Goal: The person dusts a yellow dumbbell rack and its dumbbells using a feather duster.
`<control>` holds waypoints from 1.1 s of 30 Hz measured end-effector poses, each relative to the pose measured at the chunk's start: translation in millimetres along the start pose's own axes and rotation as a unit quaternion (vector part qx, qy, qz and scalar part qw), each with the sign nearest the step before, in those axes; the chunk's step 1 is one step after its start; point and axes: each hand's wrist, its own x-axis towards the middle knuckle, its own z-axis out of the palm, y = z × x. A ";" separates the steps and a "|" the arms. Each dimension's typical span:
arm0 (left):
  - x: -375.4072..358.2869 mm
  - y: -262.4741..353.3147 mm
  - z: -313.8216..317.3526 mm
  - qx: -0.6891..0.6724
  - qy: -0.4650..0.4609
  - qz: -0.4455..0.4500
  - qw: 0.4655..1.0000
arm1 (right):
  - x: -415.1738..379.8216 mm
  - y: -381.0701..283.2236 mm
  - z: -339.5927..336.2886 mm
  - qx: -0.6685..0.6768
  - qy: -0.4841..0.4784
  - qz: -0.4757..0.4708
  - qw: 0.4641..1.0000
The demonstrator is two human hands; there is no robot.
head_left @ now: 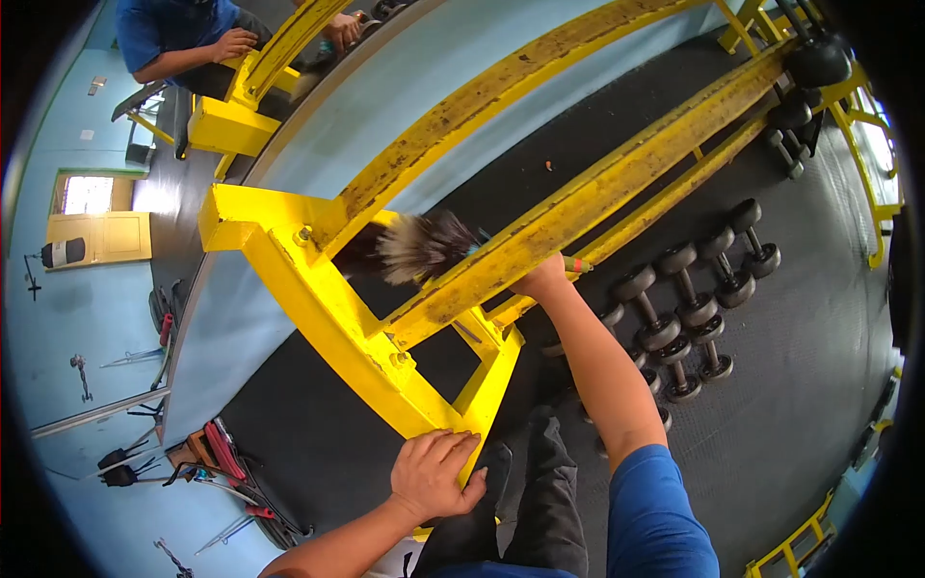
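Observation:
In the head view, my right hand [545, 276] reaches behind the yellow middle rail and closes around the handle of a feather duster [429, 246]. The duster's pale and dark feathers show between two rails, near the rack's end frame. A green and red handle end [576, 265] sticks out past my hand; the rail covers part of the handle. My left hand [438, 472] grips the lower corner of the yellow dumbbell rack [328, 318], with the fingers over the metal and the thumb apart on the other side. The rails have worn, dark-stained paint.
Several dumbbells [689, 289] lie on the black rubber floor [800, 385] to the right. Black weights [817, 63] sit at the rack's far end. A wall mirror [87, 337] on the left reflects a person, the rack and gym equipment. My legs [544, 491] stand close to the rack.

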 end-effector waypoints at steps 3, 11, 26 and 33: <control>-1.6 0.1 2.0 0.003 0.007 0.007 1.000 | -3.8 16.5 12.0 -0.018 -0.062 0.071 0.995; 0.0 0.7 2.7 0.000 0.010 0.017 1.000 | -81.8 73.5 38.2 -0.042 -0.212 0.195 0.957; 0.2 1.6 2.0 -0.001 0.022 0.031 0.999 | -149.5 33.0 46.4 0.083 -0.151 0.334 0.927; -1.0 -0.6 3.7 -0.015 0.032 0.031 0.999 | -148.2 17.0 43.4 0.090 -0.083 0.370 0.921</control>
